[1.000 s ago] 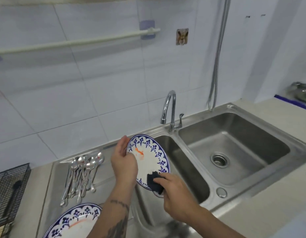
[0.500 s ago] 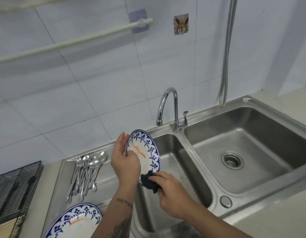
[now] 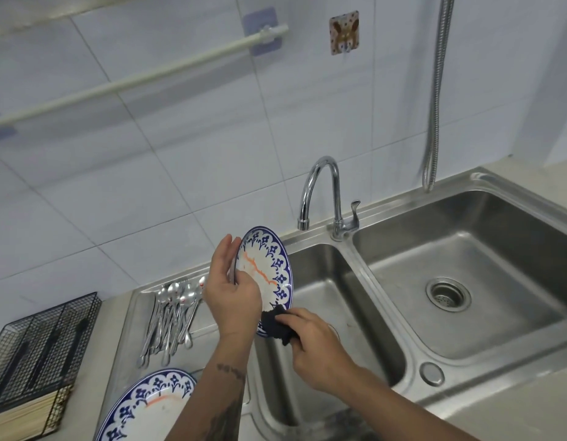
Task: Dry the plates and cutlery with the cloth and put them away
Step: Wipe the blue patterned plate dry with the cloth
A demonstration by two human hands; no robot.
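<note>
I hold the plate [image 3: 269,265] up on edge over the left basin of the sink [image 3: 381,275], my left hand [image 3: 233,291] gripping its rim, thumb across the face and the other fingers [image 3: 223,249] behind it. My right hand [image 3: 311,342] has its fingers curled round the dark cloth [image 3: 277,324], which is pressed against the lower rim of the plate. Compared with a second ago, the plate has turned more edge-on to me and the cloth has slid down from the face to the bottom edge, so I judge the front is mostly wiped and I am working round the rim; the back is probably next. The plate is tilted, not flat, and wet glaze is slippery, so I reckon my left grip matters more than the wiping pressure. A second plate [image 3: 148,405] lies flat on the draining board [image 3: 132,313] at the lower left, beside my left forearm, and I cannot tell whether it is dry. A bunch of spoons [image 3: 172,316] lies on the same board beyond it, bowls pointing towards the wall, none of them touched at this moment. A black wire rack [image 3: 37,342] stands on the table to the left of the board, with pale chopsticks in it, and it looks a likely place for the cutlery. Most of the task remains ahead: one plate in hand, one plate and all the spoons waiting.
</note>
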